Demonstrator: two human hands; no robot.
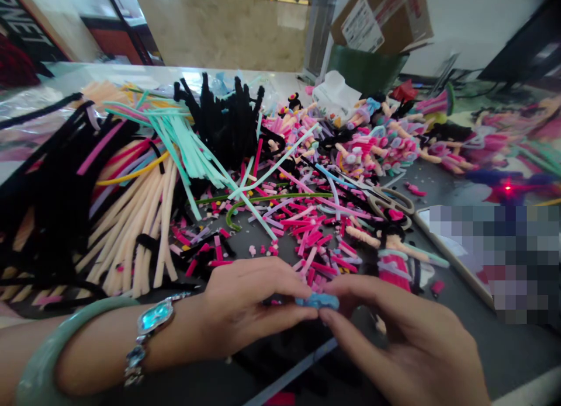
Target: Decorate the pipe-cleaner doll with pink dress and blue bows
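Near the bottom centre, a small light-blue fuzzy piece [322,301] is pinched between both hands. My left hand [258,301] grips its left end with thumb and forefinger; a jade bangle and a jewelled watch are on that wrist. On the right side of the piece, the thumb and fingertips of my right hand [403,330] close round it. Below the hands a pale blue-grey strip [293,374] runs diagonally. Just beyond my right hand lies a small doll [392,260] with a pink body and black hair.
Bundles of peach [135,236], black [228,122] and mint stems [193,155] lie left and centre. Short pink offcuts [307,231] cover the middle. Scissors [390,201] and several finished dolls are at the right, beside a phone-like device [451,260]. A cardboard box [381,17] stands behind.
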